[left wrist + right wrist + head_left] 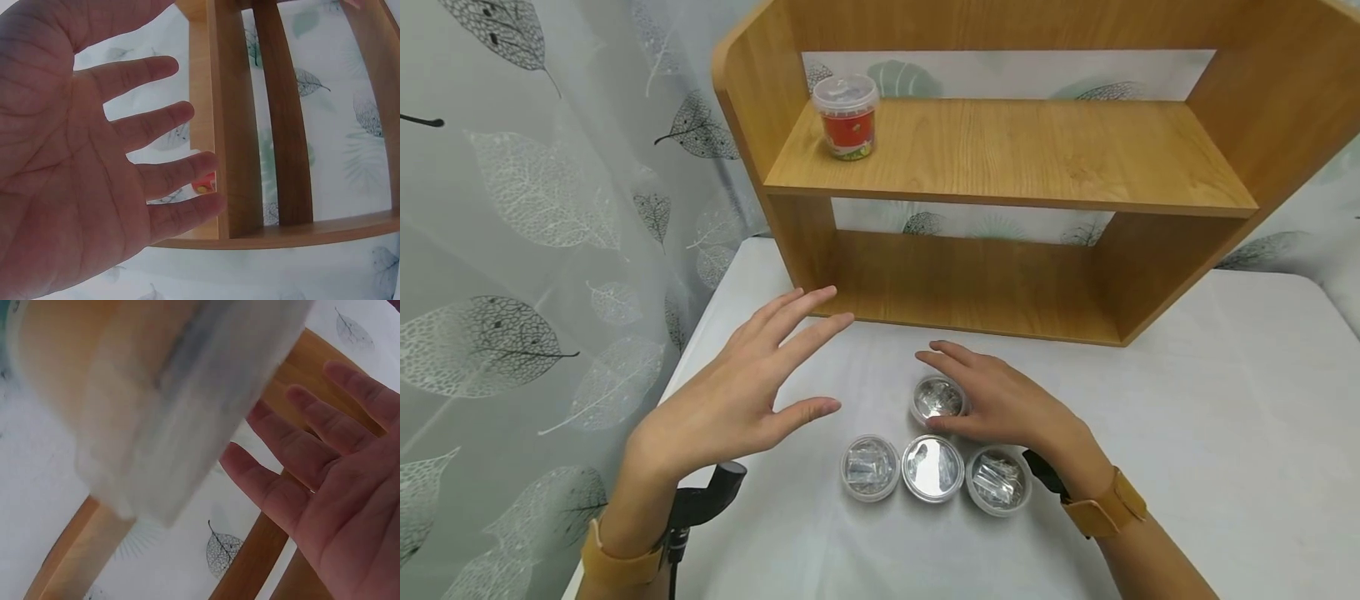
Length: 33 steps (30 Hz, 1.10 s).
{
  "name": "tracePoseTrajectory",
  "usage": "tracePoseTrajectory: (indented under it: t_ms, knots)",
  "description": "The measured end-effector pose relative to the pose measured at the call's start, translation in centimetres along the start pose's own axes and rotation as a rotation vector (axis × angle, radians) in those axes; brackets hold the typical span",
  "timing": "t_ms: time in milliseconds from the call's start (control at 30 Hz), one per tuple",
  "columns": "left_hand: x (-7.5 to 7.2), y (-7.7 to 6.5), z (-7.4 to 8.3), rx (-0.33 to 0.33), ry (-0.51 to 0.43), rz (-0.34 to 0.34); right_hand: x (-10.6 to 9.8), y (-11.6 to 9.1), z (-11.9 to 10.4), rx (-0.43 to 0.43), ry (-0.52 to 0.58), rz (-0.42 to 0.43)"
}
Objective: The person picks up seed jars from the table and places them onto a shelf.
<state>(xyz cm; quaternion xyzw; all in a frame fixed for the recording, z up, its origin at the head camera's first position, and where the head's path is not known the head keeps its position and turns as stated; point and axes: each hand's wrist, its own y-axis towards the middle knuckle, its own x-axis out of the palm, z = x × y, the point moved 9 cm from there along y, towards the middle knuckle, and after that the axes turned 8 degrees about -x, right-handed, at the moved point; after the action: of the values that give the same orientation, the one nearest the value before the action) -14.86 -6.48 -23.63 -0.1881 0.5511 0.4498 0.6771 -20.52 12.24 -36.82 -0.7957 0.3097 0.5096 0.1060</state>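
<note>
In the head view my left hand (741,379) is held above the left part of the table with its fingers spread, holding nothing. Its open palm (69,162) shows in the left wrist view. My right hand (1003,400) hovers by the rear lidded tub (938,398), fingers on the far side and thumb on the near side. Contact cannot be told. In the right wrist view its fingers (294,440) are fairly straight, and a blurred translucent tub (144,412) looms close to the camera. Three more round tubs stand in front: left (870,468), middle (933,468) and right (998,481).
A wooden two-level shelf (1000,158) stands at the back of the white table (1225,433). On its upper board, at the left, is a clear-lidded tub with a red label (848,121). A leaf-patterned curtain (550,275) hangs along the left side.
</note>
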Motion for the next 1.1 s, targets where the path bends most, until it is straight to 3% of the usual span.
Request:
tracePoseTrajectory:
  t_ms: [367, 700, 867, 1100]
  knots:
    - [0.0, -0.3, -0.4, -0.02, 0.006, -0.011, 0.9, 0.4, -0.5, 0.039, 0.004, -0.052]
    - [-0.1, -0.7, -0.6, -0.02, 0.005, -0.02, 0.6, 0.8, -1.4, 0.018, -0.005, -0.065]
    - [-0.3, -1.0, -0.6, -0.019, 0.004, -0.016, -1.8, 1.2, -2.6, -0.012, -0.04, -0.044]
    - [-0.6, -1.2, -0.3, 0.005, 0.002, -0.005, -8.4, 2.2, -5.4, -0.088, -0.079, -0.026]
